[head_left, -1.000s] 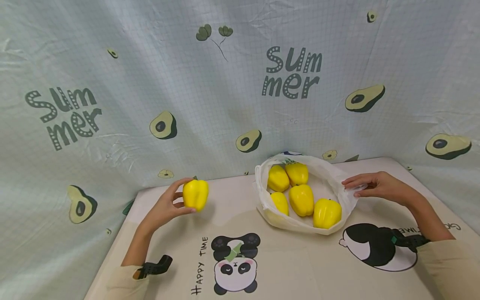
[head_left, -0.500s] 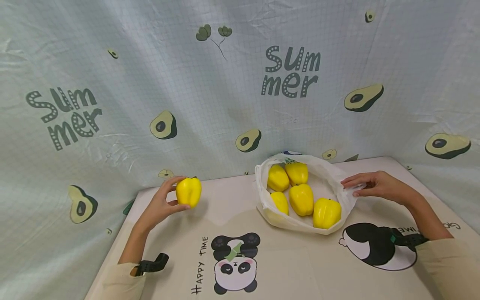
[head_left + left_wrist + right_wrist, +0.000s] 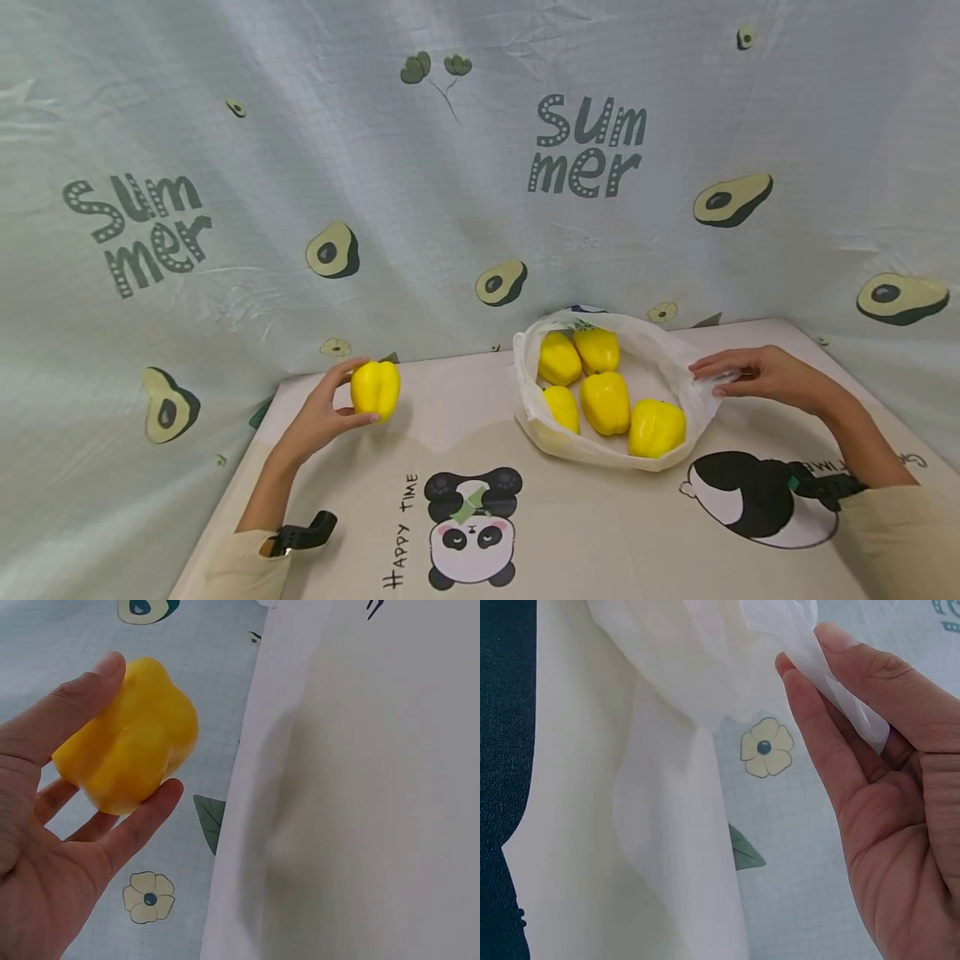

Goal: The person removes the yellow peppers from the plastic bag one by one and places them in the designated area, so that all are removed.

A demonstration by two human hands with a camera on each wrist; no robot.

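Note:
My left hand point(image 3: 318, 419) holds a yellow bell pepper point(image 3: 377, 390) above the table's left side, thumb on one side and fingers on the other. In the left wrist view the same bell pepper point(image 3: 133, 746) shows its lobed yellow surface between thumb and fingertips. My right hand point(image 3: 772, 379) pinches the right edge of a white plastic bag point(image 3: 577, 451). Close up in the right wrist view, a gathered strip of the plastic bag point(image 3: 847, 712) runs between thumb and fingers. Inside the wide bag mouth lie several yellow bell peppers point(image 3: 605, 403).
The pale table point(image 3: 337, 508) bears a panda print point(image 3: 472, 546) in front and a black-and-white print point(image 3: 738, 500) under the right forearm. A curtain with avocado prints point(image 3: 420, 208) hangs along the table's back edge. Each wrist wears a black strap mount.
The left hand has drawn slightly left with the bell pepper, which has turned a little in the fingers. The right hand keeps its pinch on the bag; the bagged peppers stay put.

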